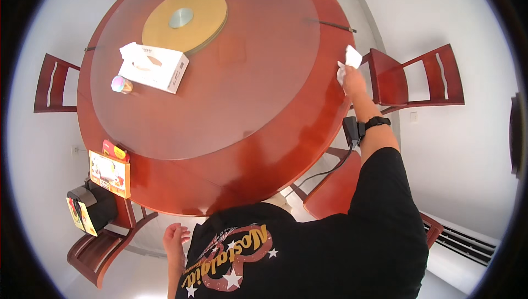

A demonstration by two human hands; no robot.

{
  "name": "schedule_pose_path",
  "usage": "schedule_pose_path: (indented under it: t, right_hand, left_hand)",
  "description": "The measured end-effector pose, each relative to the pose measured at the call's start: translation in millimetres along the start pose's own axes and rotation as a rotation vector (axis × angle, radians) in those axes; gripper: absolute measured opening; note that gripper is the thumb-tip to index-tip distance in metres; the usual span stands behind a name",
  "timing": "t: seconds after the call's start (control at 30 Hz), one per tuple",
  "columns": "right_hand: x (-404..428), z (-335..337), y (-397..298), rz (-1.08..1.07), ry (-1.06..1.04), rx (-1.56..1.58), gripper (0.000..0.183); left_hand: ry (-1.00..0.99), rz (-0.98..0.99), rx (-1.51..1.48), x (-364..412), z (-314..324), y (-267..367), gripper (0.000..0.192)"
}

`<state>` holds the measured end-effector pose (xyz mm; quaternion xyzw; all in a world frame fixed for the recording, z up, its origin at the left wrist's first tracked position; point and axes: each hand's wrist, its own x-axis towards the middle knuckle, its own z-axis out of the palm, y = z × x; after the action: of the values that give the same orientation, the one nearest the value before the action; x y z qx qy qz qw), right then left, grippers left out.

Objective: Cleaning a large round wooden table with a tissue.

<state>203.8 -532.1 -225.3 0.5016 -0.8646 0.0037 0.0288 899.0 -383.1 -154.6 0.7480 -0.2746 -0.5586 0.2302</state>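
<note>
My right hand (354, 81) is stretched out to the right rim of a round red wooden table (264, 154), closed on a crumpled white tissue (353, 57). A black device with a cable is strapped to that wrist. My left hand (176, 235) hangs beside my body below the table's near edge, fingers loosely curled, holding nothing. On the table's clear cover stand a white tissue box (154, 68) with a tissue sticking out and a small container of toothpicks (122, 85) beside it. Behind them lies a round yellow turntable (185, 18) with a metal centre.
Printed boxes (109, 173) rest at the table's lower left edge. Near them a black bag (99, 204) is on a chair (97, 253). More red chairs stand at the left (55, 84), the right (390, 78) and under my right arm (336, 187). A dark strip (338, 26) lies at the far right rim.
</note>
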Motion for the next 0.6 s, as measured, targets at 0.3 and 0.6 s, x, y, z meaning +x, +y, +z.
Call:
schedule_pose_path:
  t: [0.3, 0.6]
  right_hand:
    - [-174.6, -28.5, -139.2, -0.683, 0.038, 0.438, 0.017]
    - [-213.0, -26.9, -109.0, -0.729, -0.111, 0.325, 0.022]
  left_hand:
    - [-0.094, 0.000, 0.051, 8.6, 17.3, -0.5, 0.018]
    - [-0.101, -0.014, 0.135, 23.5, 25.1, 6.7, 0.018]
